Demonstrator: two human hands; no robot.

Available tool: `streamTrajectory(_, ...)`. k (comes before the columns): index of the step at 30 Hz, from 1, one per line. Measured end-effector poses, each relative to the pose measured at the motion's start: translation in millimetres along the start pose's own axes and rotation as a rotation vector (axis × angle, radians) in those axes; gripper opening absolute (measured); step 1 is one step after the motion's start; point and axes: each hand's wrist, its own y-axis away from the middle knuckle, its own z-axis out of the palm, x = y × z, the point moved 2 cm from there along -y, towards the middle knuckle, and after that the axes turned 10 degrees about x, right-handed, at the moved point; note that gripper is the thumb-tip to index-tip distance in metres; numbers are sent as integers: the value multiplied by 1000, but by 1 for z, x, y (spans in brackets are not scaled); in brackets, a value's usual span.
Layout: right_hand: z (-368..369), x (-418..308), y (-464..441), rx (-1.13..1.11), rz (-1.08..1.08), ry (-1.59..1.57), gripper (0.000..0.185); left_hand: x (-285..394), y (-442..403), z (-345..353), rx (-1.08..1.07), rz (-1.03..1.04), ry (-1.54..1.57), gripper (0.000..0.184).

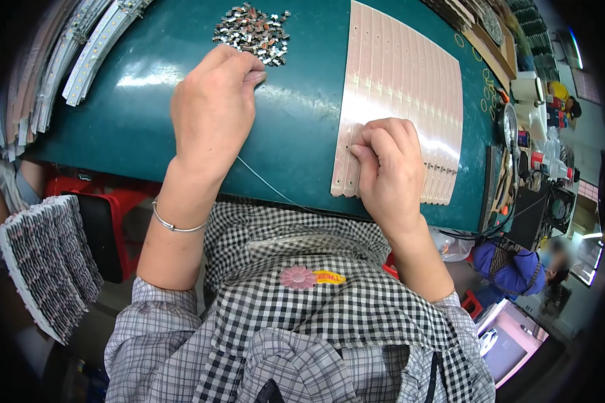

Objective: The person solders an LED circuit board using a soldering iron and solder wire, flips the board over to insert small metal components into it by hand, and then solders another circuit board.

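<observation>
Left hand: fingertips together beside small-parts pile, contents hidden; pile seemingly sits there for short reach | Right hand: thumb and finger pinched over strip panel, contents hidden | Panel: on worktop, likely for steady support

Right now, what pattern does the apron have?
Black-and-white checks on the apron, best seen in the head view.

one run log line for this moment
left hand: pinched, at near edge of parts pile | right hand: pinched, over strip panel | held items: too small to tell | surface: green table
</observation>
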Motion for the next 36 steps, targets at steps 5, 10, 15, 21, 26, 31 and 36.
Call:
streamTrajectory(5, -9, 3, -4, -31, 31, -46, 16, 8, -3, -9, 11, -61, 113, 4)
streamTrajectory(10, -26, -8, -11, -18, 150, -226, 17, 49, 18, -18, -367, -814, 1033, 12)
streamTrajectory(15, -29, -29, -6, 169, 14, -421, 24, 69, 41, -9, -682, -1222, 1517, 14)
streamTrajectory(21, -26, -26, 2, 276, -48, -385, 22, 78, 47, -5, -666, -1288, 1524, 12)
streamTrajectory(26, -27, -21, 1, 257, -31, -384, 20, 75, 48, -4, -608, -1130, 1391, 16)
streamTrajectory(31, -10, 0, 0, 45, 120, -264, 15, 48, 37, -2, -199, -661, 937, 13)
streamTrajectory(36, 4, -2, 3, 47, 38, -114, 16, 42, 41, -1, -234, -540, 772, 13)
